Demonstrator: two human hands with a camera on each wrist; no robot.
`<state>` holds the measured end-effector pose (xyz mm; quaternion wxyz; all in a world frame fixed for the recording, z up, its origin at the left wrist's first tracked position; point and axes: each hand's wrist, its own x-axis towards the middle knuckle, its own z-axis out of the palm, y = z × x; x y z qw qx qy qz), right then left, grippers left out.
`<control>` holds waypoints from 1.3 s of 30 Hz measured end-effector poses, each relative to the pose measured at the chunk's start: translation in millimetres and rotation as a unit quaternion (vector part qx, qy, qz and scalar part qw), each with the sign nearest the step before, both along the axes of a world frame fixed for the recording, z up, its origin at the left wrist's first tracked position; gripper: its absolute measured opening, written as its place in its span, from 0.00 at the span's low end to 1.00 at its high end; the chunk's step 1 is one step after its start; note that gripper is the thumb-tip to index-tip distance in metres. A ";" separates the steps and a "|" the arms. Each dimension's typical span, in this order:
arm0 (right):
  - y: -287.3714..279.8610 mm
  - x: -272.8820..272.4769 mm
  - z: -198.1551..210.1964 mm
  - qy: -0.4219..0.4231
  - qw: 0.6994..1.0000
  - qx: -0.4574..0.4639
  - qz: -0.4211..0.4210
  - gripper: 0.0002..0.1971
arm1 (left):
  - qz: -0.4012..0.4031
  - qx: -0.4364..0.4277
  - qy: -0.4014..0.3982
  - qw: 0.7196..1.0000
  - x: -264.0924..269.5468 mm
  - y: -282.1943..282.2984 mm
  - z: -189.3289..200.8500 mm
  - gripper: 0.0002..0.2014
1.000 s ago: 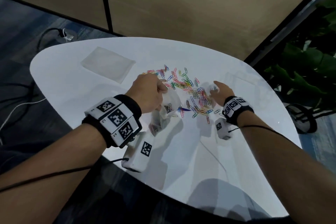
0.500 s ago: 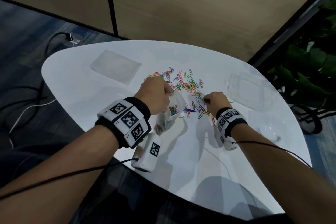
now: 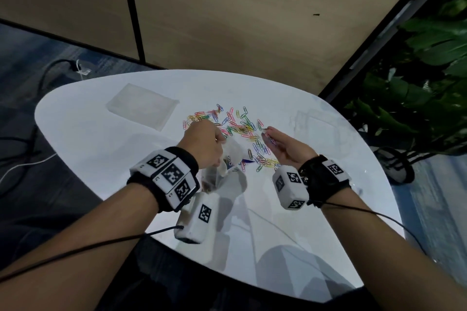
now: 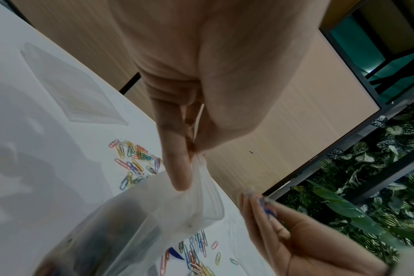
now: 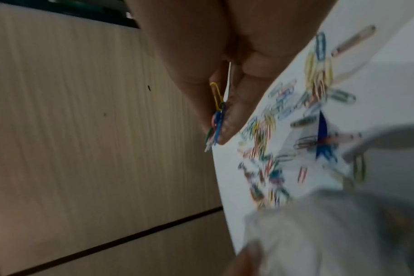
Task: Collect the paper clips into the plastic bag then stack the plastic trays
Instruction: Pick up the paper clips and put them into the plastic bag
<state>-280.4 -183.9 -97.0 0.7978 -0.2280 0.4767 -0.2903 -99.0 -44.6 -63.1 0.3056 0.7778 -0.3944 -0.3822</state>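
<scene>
Many coloured paper clips (image 3: 240,129) lie scattered in the middle of the white table (image 3: 101,149). My left hand (image 3: 204,142) pinches the top edge of a clear plastic bag (image 3: 225,161), which hangs open below it; in the left wrist view the bag (image 4: 154,214) sags under my fingers (image 4: 177,168). My right hand (image 3: 280,142) is raised just right of the bag, pinching a small bunch of paper clips (image 5: 216,115) between thumb and fingers. One clear plastic tray (image 3: 142,106) lies at the table's far left, another clear tray (image 3: 321,129) at the right.
A wood-panelled wall (image 3: 227,20) stands behind the table. Green plants (image 3: 424,78) fill the right side. Cables (image 3: 25,159) run over the floor at the left. Wrist cameras with black cords hang under both wrists.
My right hand closed onto the clip pile, then lifted off the table with a few clips pinched and turned palm-inward toward the bag. My left hand kept holding the bag.
</scene>
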 end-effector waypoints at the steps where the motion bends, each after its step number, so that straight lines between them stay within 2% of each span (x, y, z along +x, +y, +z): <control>1: 9.2 4.4 7.5 -0.015 1.000 0.005 0.012 0.04 | 0.002 0.001 0.003 1.000 -2.4 -0.5 0.5 0.12; 4: 37.7 17.5 17.0 -0.010 0.997 -0.053 0.052 0.06 | 0.007 -0.003 0.013 1.000 -9.6 -3.2 1.4 0.12; 7: 57.9 25.1 5.4 0.117 0.973 -0.175 0.096 0.05 | 0.005 -0.014 0.009 1.000 -17.1 -5.0 3.3 0.12; 9: 63.3 27.3 -4.3 0.234 0.921 -0.277 0.142 0.02 | 0.001 -0.021 0.000 1.000 -22.1 -5.9 3.6 0.11; 11: 65.3 29.9 -7.5 0.316 0.855 -0.357 0.206 0.09 | -0.001 -0.025 0.002 1.000 -26.1 -5.6 4.2 0.10; 14: 68.3 38.4 2.5 0.389 0.751 -0.437 0.305 0.15 | -0.010 -0.037 -0.016 0.999 -28.7 -5.4 4.4 0.11; 16: 65.8 41.3 9.6 0.441 0.681 -0.476 0.339 0.15 | -0.012 -0.042 -0.017 0.999 -27.7 -5.1 5.1 0.12; 18: 59.5 41.2 14.5 0.458 0.632 -0.501 0.374 0.12 | -0.013 -0.044 -0.003 0.999 -24.5 -3.3 6.5 0.13; 19: 55.6 40.2 17.5 0.441 0.627 -0.505 0.397 0.10 | -0.008 -0.042 0.000 0.999 -22.0 -1.3 7.6 0.13; 20: 51.4 38.6 23.2 0.405 0.644 -0.498 0.416 0.09 | -0.002 -0.042 0.003 0.999 -19.0 0.0 8.4 0.13; 21: 48.5 38.2 31.0 0.343 0.695 -0.467 0.425 0.08 | 0.005 -0.039 0.007 0.999 -14.9 2.3 8.9 0.12; 22: 44.6 37.1 39.3 0.269 0.760 -0.421 0.415 0.08 | 0.010 -0.038 0.008 0.999 -11.4 3.7 9.0 0.12; 23: 37.4 35.2 43.3 0.206 0.816 -0.379 0.383 0.08 | 0.014 -0.036 0.006 0.999 -7.6 5.4 9.4 0.12; 24: 26.7 32.3 41.1 0.180 0.853 -0.349 0.344 0.08 | 0.019 -0.035 0.006 0.999 -3.3 8.0 8.8 0.12; 25: 14.9 27.2 37.6 0.189 0.871 -0.333 0.307 0.08 | 0.022 -0.032 0.003 0.999 -0.2 9.9 8.9 0.12; 26: 3.0 21.1 29.6 0.240 0.867 -0.335 0.281 0.09 | 0.023 -0.026 -0.006 0.999 3.2 12.5 8.7 0.12; 27: -8.5 13.4 19.3 0.327 0.830 -0.357 0.279 0.10 | 0.019 -0.014 -0.017 1.000 5.6 15.2 9.7 0.11; 28: -17.8 5.0 7.7 0.440 0.752 -0.376 0.315 0.12 | 0.013 -0.002 -0.025 1.000 8.2 18.2 9.8 0.11; 30: -31.5 -14.0 -20.4 0.607 0.571 -0.360 0.420 0.19 | 0.003 0.018 -0.039 0.999 15.6 24.0 10.1 0.10; 31: -36.2 -22.6 -36.3 0.643 0.508 -0.348 0.456 0.22 | 0.001 0.029 -0.043 0.999 19.9 27.6 10.6 0.09; 32: -39.1 -29.7 -49.4 0.662 0.482 -0.333 0.468 0.23 | 0.002 0.036 -0.045 0.998 23.4 30.5 10.7 0.08; 35: -47.8 -35.2 -79.4 0.649 0.521 -0.340 0.437 0.22 | 0.011 0.038 -0.048 0.998 34.1 39.8 10.6 0.09; 37: -40.3 -22.5 -80.1 0.630 0.539 -0.353 0.434 0.19 | 0.015 0.034 -0.051 0.998 41.8 45.8 9.1 0.10; 39: -29.7 -6.0 -79.3 0.608 0.552 -0.375 0.430 0.24 | 0.023 0.030 -0.048 0.998 47.7 51.0 7.5 0.10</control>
